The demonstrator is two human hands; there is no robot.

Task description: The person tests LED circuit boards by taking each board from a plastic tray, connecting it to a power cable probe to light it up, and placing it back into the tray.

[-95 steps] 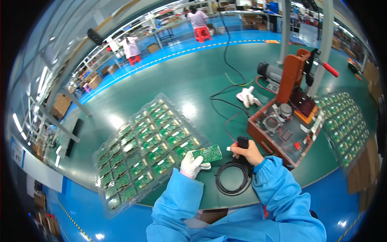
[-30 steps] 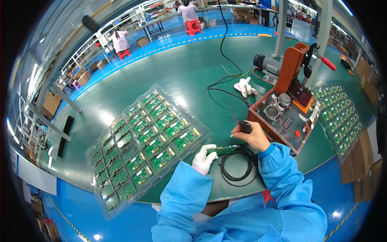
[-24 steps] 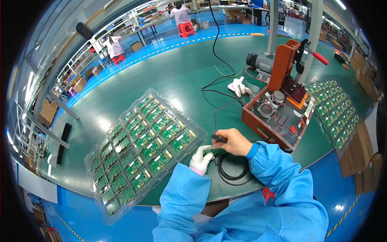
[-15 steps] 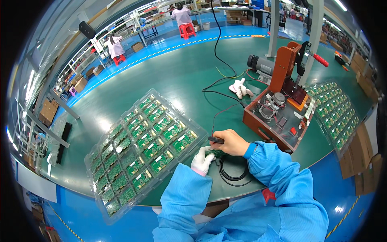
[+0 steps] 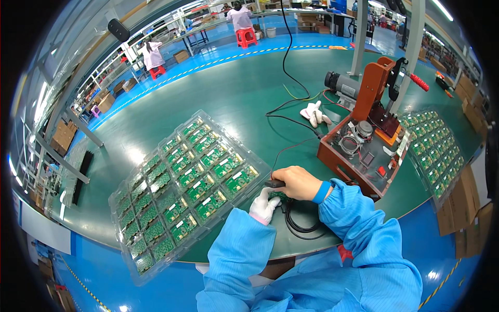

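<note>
1. At the front of the green worktable (image 5: 223,99), we see a green circuit board (image 5: 281,196) between two hands, mostly hidden by them.
2. The white-gloved left hand (image 5: 264,206) pinches the board at its left end, fingers bent around it.
3. The bare right hand (image 5: 297,183) is curled around a black tool (image 5: 274,183) above the board; we cannot tell whether its tip touches.
4. A loop of black cable (image 5: 299,228) lies just beside the board, partly under the right hand and sleeve.
5. To the left, we find a clear tray (image 5: 248,154) tilted across the table, its compartments bearing rows of green boards.
6. To the right stands a red-brown box (image 5: 340,169) — a red-handled lever (image 5: 419,82) rises behind it — with a grey motor (image 5: 345,86) and a loose white glove (image 5: 315,114) nearby.
7. Beyond, we count two seated workers in pale pink on red stools (image 5: 246,37).
</note>
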